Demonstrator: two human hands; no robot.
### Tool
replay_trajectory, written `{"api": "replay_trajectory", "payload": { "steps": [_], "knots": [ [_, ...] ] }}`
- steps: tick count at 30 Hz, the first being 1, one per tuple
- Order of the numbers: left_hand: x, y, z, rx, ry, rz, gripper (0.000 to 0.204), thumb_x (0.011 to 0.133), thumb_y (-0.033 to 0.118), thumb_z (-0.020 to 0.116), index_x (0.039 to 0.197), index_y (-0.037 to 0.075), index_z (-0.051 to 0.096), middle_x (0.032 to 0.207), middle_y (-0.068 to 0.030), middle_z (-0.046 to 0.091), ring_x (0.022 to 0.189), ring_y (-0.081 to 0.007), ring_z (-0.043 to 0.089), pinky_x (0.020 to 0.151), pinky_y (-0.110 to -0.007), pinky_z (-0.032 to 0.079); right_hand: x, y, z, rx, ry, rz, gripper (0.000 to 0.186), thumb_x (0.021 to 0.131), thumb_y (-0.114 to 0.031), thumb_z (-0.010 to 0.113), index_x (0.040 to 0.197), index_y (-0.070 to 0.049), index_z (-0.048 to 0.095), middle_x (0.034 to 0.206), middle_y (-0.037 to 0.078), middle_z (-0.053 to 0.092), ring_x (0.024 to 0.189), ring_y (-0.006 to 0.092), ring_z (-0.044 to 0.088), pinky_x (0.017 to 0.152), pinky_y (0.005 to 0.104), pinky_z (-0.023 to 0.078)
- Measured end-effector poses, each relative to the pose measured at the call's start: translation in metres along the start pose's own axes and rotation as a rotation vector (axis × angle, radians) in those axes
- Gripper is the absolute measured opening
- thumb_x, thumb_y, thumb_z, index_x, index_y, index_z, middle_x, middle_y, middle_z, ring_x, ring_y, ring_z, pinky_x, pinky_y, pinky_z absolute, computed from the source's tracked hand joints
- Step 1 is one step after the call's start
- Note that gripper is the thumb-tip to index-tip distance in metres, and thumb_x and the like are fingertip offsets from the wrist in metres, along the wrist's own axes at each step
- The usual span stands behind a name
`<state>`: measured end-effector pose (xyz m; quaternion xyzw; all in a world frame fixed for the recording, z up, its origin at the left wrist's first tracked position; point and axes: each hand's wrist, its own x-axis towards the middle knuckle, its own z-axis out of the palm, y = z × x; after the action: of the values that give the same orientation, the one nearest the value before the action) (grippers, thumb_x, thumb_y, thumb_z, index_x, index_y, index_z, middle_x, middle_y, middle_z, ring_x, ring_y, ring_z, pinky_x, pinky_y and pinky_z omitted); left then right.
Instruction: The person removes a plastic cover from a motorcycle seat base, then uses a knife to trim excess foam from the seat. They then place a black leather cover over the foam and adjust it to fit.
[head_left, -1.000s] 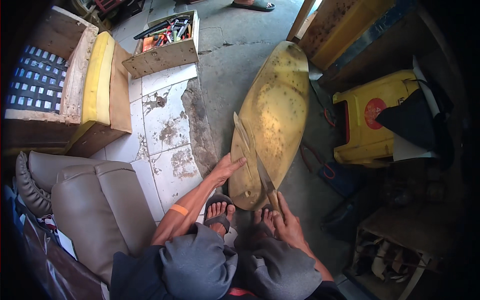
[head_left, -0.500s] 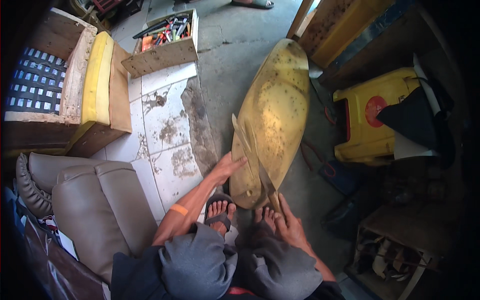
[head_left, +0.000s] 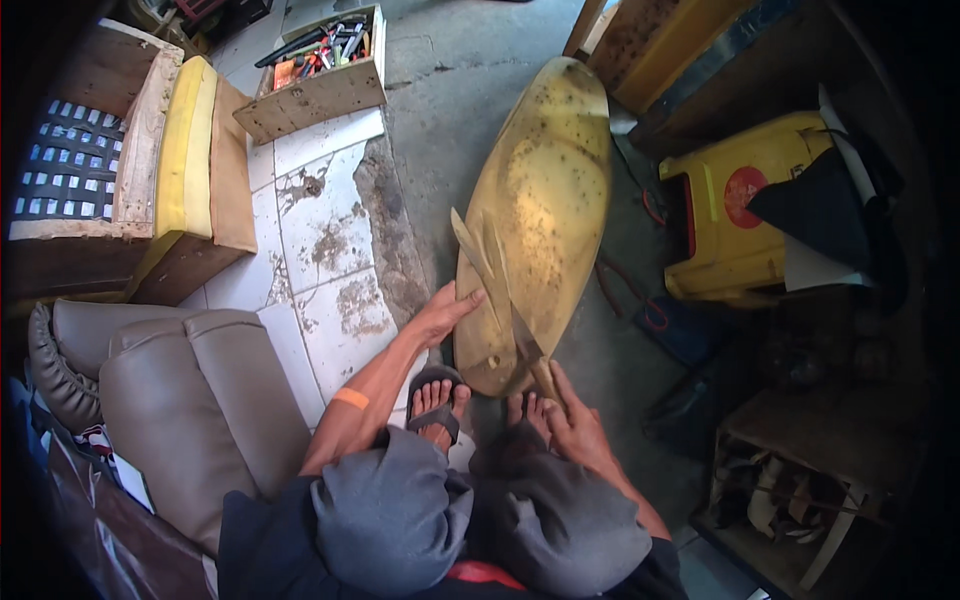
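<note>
Cracked tiles (head_left: 330, 240) and bare concrete make up the floor of this cluttered workshop, where a long yellow foam pad (head_left: 540, 210) lies lengthwise in front of the seated person's sandalled feet (head_left: 435, 400). By my reading, the step in hand is trimming the pad's near end. The left hand (head_left: 445, 315) lies open and flat, fingers stretched, pressing the pad's left edge down. The right hand (head_left: 575, 430) is closed around the handle of a knife (head_left: 525, 345) whose blade rests on the foam near a raised, pale strip (head_left: 478, 255) — seemingly a part-cut flap. The next move calls for a steady draw of the blade along the line, with the bracing fingers kept well apart from its path — the foam may shift.
</note>
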<state>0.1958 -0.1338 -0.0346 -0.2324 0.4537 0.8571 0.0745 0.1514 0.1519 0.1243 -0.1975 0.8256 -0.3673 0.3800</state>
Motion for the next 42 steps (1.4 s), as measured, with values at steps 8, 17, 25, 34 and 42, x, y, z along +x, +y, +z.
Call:
{"api": "replay_trajectory", "payload": {
  "steps": [8, 17, 25, 34, 42],
  "knots": [
    [0.004, 0.019, 0.001, 0.000, -0.062, -0.033, 0.072, 0.093, 0.026, 0.077, 0.149, 0.001, 0.040, 0.141, -0.0102, 0.057, 0.129, -0.0210, 0.055, 0.109, -0.037, 0.044, -0.003, 0.005, -0.002, 0.029, 0.000, -0.036, 0.060, 0.102, -0.025, 0.051, 0.158, -0.018, 0.033, 0.107, 0.028, 0.070, 0.099, 0.0466, 0.068, 0.086, 0.0466, 0.056],
    [-0.008, -0.002, -0.010, -0.093, -0.110, -0.079, 0.079, 0.089, 0.019, 0.081, 0.151, 0.002, 0.035, 0.144, -0.0108, 0.054, 0.132, -0.0216, 0.054, 0.112, -0.037, 0.043, -0.018, 0.016, 0.005, 0.002, 0.067, -0.131, 0.061, 0.101, -0.024, 0.052, 0.159, -0.018, 0.032, 0.096, 0.029, 0.071, 0.094, 0.0455, 0.071, 0.082, 0.0469, 0.057],
    [-0.033, -0.007, -0.001, -0.078, -0.149, -0.121, 0.099, 0.081, 0.010, 0.085, 0.157, 0.004, 0.022, 0.152, -0.0101, 0.045, 0.143, -0.0229, 0.042, 0.119, -0.039, 0.034, -0.025, 0.003, -0.006, -0.010, -0.007, -0.029, 0.059, 0.102, -0.024, 0.049, 0.159, -0.021, 0.032, 0.112, 0.029, 0.069, 0.102, 0.0442, 0.069, 0.088, 0.0450, 0.057],
    [-0.043, -0.021, 0.000, 0.229, -0.079, 0.011, 0.110, 0.074, 0.010, 0.090, 0.157, 0.002, 0.018, 0.153, -0.0128, 0.040, 0.144, -0.0240, 0.039, 0.120, -0.039, 0.032, -0.032, 0.028, -0.003, -0.012, 0.009, -0.144, 0.063, 0.101, -0.024, 0.052, 0.159, -0.021, 0.031, 0.117, 0.027, 0.069, 0.111, 0.0465, 0.065, 0.093, 0.0455, 0.054],
    [-0.038, -0.006, 0.002, 0.294, -0.061, -0.047, 0.104, 0.073, 0.014, 0.092, 0.150, -0.002, 0.024, 0.148, -0.0150, 0.043, 0.139, -0.0243, 0.042, 0.119, -0.036, 0.034, -0.033, 0.014, -0.012, 0.056, -0.082, 0.045, 0.062, 0.101, -0.026, 0.053, 0.159, -0.020, 0.032, 0.125, 0.023, 0.067, 0.111, 0.0453, 0.066, 0.091, 0.0433, 0.054]
  ]
}}
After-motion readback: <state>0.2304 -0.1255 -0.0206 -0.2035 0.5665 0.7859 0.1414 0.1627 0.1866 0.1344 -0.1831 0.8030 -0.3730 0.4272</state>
